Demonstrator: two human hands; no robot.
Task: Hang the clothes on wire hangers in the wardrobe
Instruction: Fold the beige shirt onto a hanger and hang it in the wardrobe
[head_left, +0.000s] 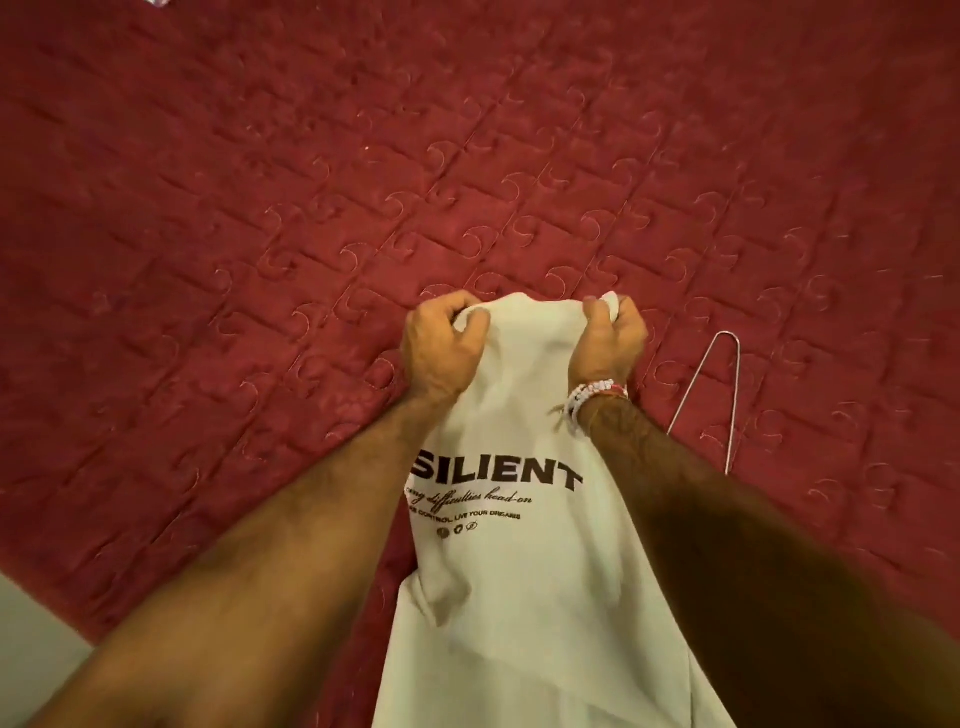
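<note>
Head view: left hand (439, 348) and right hand (610, 340), fingers clenched on bunched top edge of the white T-shirt (514, 571) held above the red quilted bed (260, 208), wire hanger (714, 395) lying alongside; soft, limp, light cloth, probably best gripped at the shoulders.

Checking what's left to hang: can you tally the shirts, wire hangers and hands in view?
white T-shirt: 1
wire hanger: 1, lying on the red bedspread
hands: 2, left hand and right hand, both gripping the shirt's top edge
Total: 4
</note>
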